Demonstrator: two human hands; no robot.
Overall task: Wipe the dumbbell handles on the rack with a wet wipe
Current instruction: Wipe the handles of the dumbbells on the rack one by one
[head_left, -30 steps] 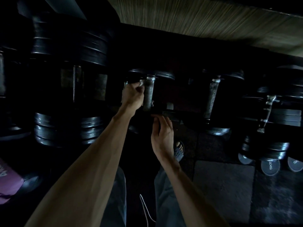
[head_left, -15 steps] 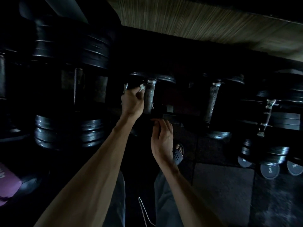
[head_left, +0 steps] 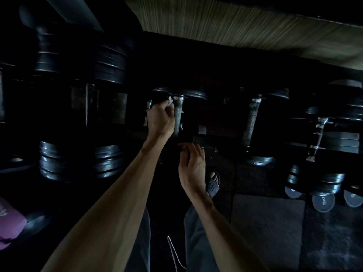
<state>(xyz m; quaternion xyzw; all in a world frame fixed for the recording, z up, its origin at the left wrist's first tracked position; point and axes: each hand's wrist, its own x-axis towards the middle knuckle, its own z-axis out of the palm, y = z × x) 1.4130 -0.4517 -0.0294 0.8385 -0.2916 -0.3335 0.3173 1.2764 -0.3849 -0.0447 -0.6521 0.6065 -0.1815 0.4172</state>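
Nearest, two bare forearms reached forward over grey trousers [head_left: 198, 244], with a white cord [head_left: 173, 254] hanging between the legs and a sandalled foot [head_left: 213, 183] on the dark floor [head_left: 269, 228]. At the lower left edge lay something purple [head_left: 9, 224]. Further out, the right hand [head_left: 191, 167] hovered just under the rack [head_left: 204, 141], its fingers loosely curled and holding nothing, the fingertips close to the rack's front rail; whether they touched it could not be told. Beyond it, the left hand [head_left: 160, 119] was closed around a white wipe [head_left: 170, 100], fingers bunched tight, pressing it against the upper end of a steel handle [head_left: 178, 114] of a dumbbell resting on the rack. More of the wipe seemed to trail at the hand's left side. To the right, well apart, stood another handle [head_left: 252, 118], and further right a third [head_left: 318, 138] in deep shadow. Large black plates [head_left: 82, 160] filled the left side. Farthest back ran a striped pale surface [head_left: 235, 26].
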